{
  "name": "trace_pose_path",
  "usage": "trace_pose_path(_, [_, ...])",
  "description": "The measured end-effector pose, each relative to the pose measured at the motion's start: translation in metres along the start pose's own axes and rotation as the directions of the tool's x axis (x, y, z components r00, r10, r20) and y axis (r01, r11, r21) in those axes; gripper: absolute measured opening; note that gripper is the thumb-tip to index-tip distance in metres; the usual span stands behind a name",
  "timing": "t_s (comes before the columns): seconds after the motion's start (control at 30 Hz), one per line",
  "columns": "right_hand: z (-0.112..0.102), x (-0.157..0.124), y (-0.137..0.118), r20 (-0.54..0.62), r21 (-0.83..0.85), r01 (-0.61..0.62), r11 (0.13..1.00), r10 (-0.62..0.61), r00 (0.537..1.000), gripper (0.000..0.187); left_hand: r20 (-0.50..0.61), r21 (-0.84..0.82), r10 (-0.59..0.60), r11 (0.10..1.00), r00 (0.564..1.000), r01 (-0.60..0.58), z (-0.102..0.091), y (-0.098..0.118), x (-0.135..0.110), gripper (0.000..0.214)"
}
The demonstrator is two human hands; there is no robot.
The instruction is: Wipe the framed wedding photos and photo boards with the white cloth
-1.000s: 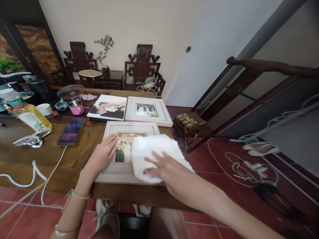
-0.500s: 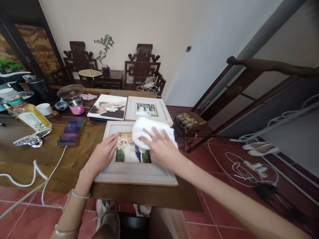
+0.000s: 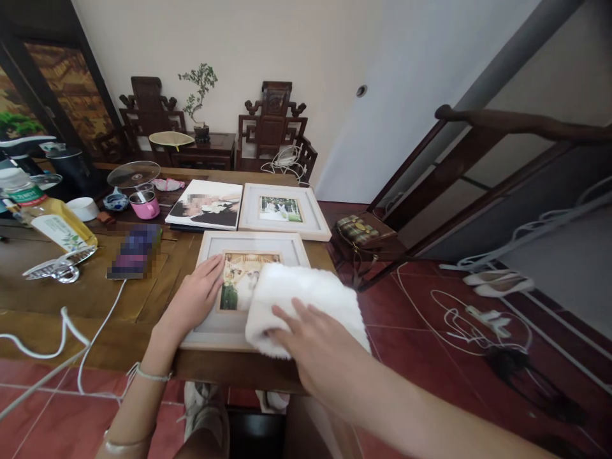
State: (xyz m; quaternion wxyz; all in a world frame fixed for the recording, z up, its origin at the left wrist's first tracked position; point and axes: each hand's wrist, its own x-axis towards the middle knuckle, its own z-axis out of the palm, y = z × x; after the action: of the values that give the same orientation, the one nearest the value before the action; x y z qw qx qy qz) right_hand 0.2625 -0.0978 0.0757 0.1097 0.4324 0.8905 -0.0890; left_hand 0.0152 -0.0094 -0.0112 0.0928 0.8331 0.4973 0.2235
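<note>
A light wooden picture frame [image 3: 210,245] lies flat at the near edge of the wooden table [image 3: 71,299]. My left hand [image 3: 194,296] rests flat on the frame's left side, fingers stretched out over the photo's edge. A fluffy white cloth [image 3: 306,296] covers the frame's right and near part. My right hand [image 3: 310,341] presses down on the cloth's near edge, fingers spread and flat on it.
Behind the frame lie a second framed photo [image 3: 284,210] and an unframed print [image 3: 205,204]. To the left are a phone [image 3: 135,250], a pink mug [image 3: 145,205], a bottle [image 3: 45,220] and white cables [image 3: 71,331]. A small bag [image 3: 358,231] sits on a stool at right; cables lie on the tiled floor.
My right hand has dragged the white cloth from the frame's far right corner back toward me, to the near right part. The left hand has stayed in place.
</note>
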Motion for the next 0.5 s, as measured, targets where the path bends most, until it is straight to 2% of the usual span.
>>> trace_pose_path(0.13, [0.005, -0.021, -0.021, 0.043, 0.13, 0.125, 0.984, -0.131, 0.99, 0.066, -0.01, -0.009, -0.017, 1.0, 1.0, 0.017, 0.0, 0.0, 0.0, 0.049])
trace_pose_path(0.2, [0.005, -0.017, -0.024, 0.012, 0.164, 0.143, 0.976, -0.147, 0.989, 0.067, -0.005, -0.015, -0.029, 0.999, 1.0, 0.029, 0.0, 0.0, 0.0, 0.049])
trace_pose_path(0.27, [0.003, -0.004, -0.018, -0.037, 0.171, 0.111, 0.979, -0.106, 0.994, 0.068, 0.005, -0.018, -0.034, 0.999, 0.999, 0.034, 0.0, 0.0, 0.0, 0.049])
trace_pose_path(0.37, [-0.001, 0.028, 0.008, -0.16, 0.13, 0.013, 0.991, 0.008, 0.987, 0.072, 0.013, -0.022, -0.031, 0.999, 0.999, 0.031, 0.001, -0.002, 0.0, 0.049])
trace_pose_path(0.43, [-0.001, 0.053, 0.034, -0.273, 0.046, -0.08, 0.996, 0.09, 0.958, 0.073, 0.01, -0.028, -0.03, 0.999, 1.0, 0.03, 0.002, -0.003, 0.0, 0.049])
trace_pose_path(0.5, [0.001, 0.077, 0.06, -0.327, -0.04, -0.136, 0.99, 0.115, 0.938, 0.073, 0.007, -0.038, -0.03, 0.999, 1.0, 0.03, 0.002, -0.003, 0.0, 0.048])
